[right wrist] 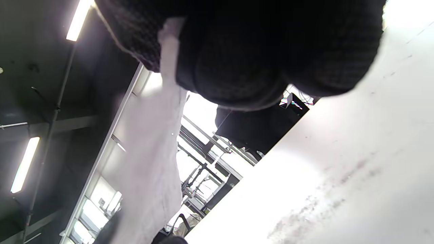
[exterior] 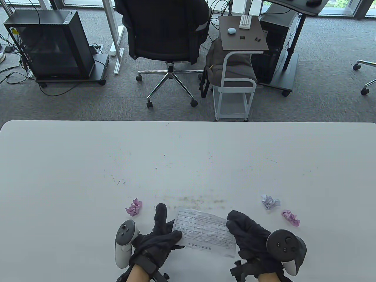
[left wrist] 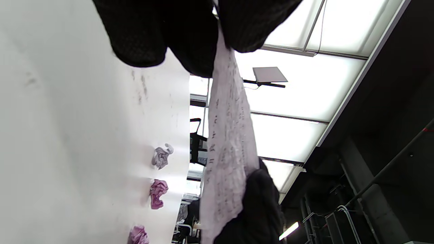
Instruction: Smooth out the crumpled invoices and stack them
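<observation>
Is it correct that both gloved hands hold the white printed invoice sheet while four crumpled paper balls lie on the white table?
Not quite: the table view shows three crumpled balls, not four: a pink crumpled paper ball, a pale lilac crumpled ball and another pink crumpled ball. The rest holds: the left hand and right hand hold the white printed invoice sheet.

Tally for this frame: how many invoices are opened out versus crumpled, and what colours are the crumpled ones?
Opened-out invoice, held at its ends by the left hand and right hand: 1
Pink crumpled balls: 2
White crumpled ball: 1
Total: 4
</observation>
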